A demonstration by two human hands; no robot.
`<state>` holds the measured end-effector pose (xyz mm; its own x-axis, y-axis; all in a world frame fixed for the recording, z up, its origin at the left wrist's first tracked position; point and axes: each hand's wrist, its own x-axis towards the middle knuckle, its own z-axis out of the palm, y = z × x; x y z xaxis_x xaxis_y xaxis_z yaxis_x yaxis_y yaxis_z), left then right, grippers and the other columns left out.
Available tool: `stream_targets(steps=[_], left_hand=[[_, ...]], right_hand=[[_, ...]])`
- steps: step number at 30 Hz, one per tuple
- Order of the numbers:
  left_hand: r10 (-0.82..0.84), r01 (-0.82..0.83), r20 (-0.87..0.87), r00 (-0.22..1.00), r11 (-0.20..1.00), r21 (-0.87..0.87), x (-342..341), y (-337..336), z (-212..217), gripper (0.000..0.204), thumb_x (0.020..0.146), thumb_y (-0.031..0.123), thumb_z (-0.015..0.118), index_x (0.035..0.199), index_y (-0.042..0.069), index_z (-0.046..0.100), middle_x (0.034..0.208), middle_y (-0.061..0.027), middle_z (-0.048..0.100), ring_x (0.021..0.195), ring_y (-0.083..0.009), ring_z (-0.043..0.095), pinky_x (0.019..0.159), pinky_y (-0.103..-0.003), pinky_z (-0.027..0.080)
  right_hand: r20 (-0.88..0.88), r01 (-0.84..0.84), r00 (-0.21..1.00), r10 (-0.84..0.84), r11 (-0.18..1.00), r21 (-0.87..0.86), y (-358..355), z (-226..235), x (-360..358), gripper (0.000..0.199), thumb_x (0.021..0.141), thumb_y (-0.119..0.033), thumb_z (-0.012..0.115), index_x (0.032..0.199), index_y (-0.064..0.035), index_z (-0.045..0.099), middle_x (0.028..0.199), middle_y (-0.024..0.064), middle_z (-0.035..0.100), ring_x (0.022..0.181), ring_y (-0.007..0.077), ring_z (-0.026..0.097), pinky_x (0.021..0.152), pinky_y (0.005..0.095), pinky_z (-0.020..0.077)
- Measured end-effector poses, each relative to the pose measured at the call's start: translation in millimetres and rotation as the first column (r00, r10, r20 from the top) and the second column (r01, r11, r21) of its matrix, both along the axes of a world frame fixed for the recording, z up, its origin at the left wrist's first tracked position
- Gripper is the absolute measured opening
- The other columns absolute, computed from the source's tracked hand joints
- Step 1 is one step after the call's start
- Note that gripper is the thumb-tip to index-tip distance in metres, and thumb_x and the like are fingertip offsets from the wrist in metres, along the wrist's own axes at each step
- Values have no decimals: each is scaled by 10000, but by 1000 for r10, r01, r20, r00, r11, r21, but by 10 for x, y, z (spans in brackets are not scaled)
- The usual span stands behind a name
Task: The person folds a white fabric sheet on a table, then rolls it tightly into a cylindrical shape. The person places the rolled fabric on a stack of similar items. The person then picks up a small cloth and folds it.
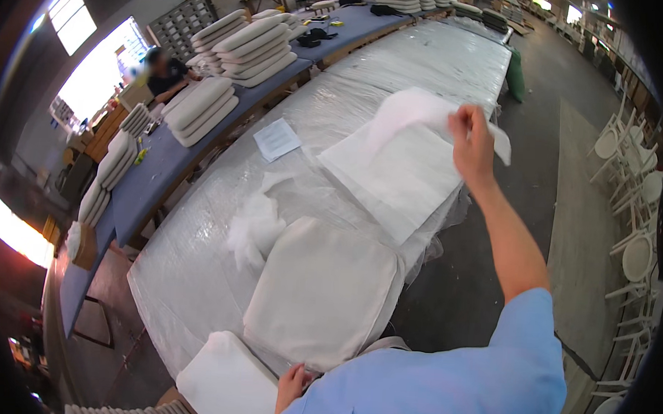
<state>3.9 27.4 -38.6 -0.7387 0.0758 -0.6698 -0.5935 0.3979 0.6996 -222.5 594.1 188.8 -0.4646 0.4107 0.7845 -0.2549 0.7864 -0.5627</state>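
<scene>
My right hand (471,143) is raised at the far right, pinching the edge of a thin white sheet of batting (417,111). That sheet curls up over a stack of flat white batting sheets (399,177) on the table. Close to my body, my left hand (292,385) has its fingers curled at the near edge of a cream seat cushion (320,288); part of the fingers is hidden. A white foam pad (227,384) lies left of that hand. Beyond the cushion's left side is a loose tuft of white fiber fill (255,229).
Clear plastic film covers the long table (188,267); a paper sheet (277,139) lies on it. At left, a blue workbench (159,177) bears stacked cushions (200,109), with a person (167,75) behind it. White chair frames (636,257) line the right side.
</scene>
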Motion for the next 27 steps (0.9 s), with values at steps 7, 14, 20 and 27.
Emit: stream_targets(steps=[7, 14, 20, 27], left_hand=[[-304, 15, 211, 929, 601, 799, -764, 403, 143, 680, 1048, 551, 539, 1504, 47, 505, 1325, -173, 681, 1156, -272, 675, 1003, -404, 530], [14, -110, 131, 991, 637, 763, -1403, 367, 47, 521, 1024, 337, 601, 1420, 1, 556, 1325, -163, 671, 1189, -323, 665, 1004, -467, 550], [271, -214, 13, 962, 728, 652, -1697, -617, 137, 482, 976, 89, 596, 1430, -59, 528, 1363, -220, 636, 1227, -377, 640, 1044, -513, 539], [598, -548, -84, 797, 774, 318, -1469, -1088, 14, 584, 983, 100, 662, 1503, -42, 438, 1490, -253, 514, 1319, -366, 562, 1097, -479, 480]], right_hand=[[235, -311, 898, 372, 915, -259, -2458, -930, 1569, 28, 985, -83, 648, 990, -63, 629, 885, 72, 671, 743, 168, 651, 685, 323, 534], [374, -628, 546, 750, 662, -410, -4013, -1803, 2099, 161, 965, -150, 688, 1089, -57, 645, 904, 115, 708, 792, 262, 690, 699, 366, 546], [424, -475, 492, 760, 643, -601, -3602, -1638, 2161, 203, 967, -173, 721, 1112, -33, 696, 943, 92, 736, 815, 181, 688, 749, 330, 562], [650, -103, 667, 363, 910, -402, -2154, -2071, 1589, 144, 925, -168, 737, 972, -32, 737, 813, 104, 721, 726, 194, 679, 667, 348, 530]])
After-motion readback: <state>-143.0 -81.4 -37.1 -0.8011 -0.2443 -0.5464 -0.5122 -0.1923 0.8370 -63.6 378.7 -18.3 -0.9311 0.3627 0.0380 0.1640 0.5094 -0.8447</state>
